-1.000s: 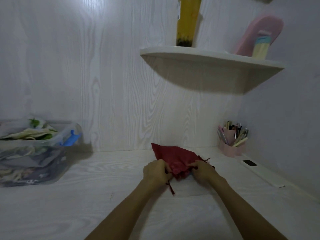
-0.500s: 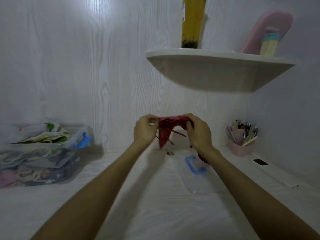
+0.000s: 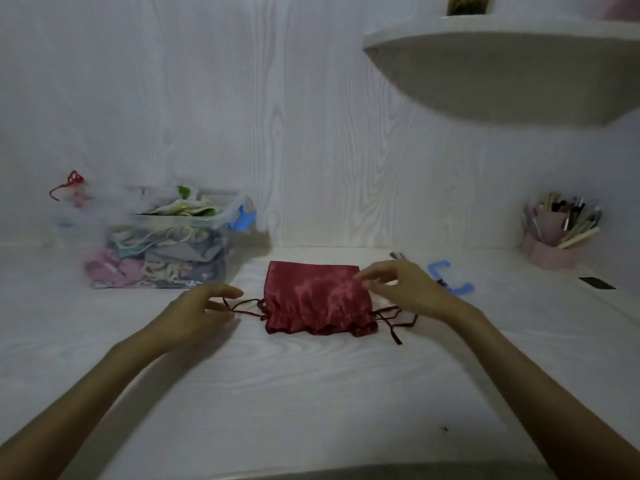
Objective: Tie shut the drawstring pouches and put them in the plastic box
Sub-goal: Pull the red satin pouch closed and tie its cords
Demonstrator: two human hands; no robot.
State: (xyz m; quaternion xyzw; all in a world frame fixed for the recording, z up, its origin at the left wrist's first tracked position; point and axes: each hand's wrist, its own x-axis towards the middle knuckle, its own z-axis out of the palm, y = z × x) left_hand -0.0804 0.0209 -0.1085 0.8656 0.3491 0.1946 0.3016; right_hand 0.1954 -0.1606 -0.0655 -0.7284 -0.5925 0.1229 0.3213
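A dark red satin drawstring pouch (image 3: 313,299) lies flat on the white desk, its gathered mouth toward me and its cords trailing out on both sides. My left hand (image 3: 199,311) rests on the desk just left of it, fingers relaxed, fingertips at the left cord (image 3: 242,304). Over the pouch's right edge hovers my right hand (image 3: 405,289), fingers spread and holding nothing. The clear plastic box (image 3: 180,221) stands at the back left, filled with several fabric pouches, a blue latch on its right side.
A transparent lid with a blue clip (image 3: 450,277) lies on the desk right of the pouch. A pink pen holder (image 3: 557,237) stands at the far right. A rounded shelf (image 3: 502,64) juts out overhead on the right. A small black item (image 3: 596,283) lies near the right wall.
The pouch was held up in both hands half a second ago; now it lies spread flat on the desk and both hands have let go. The view has tilted down.
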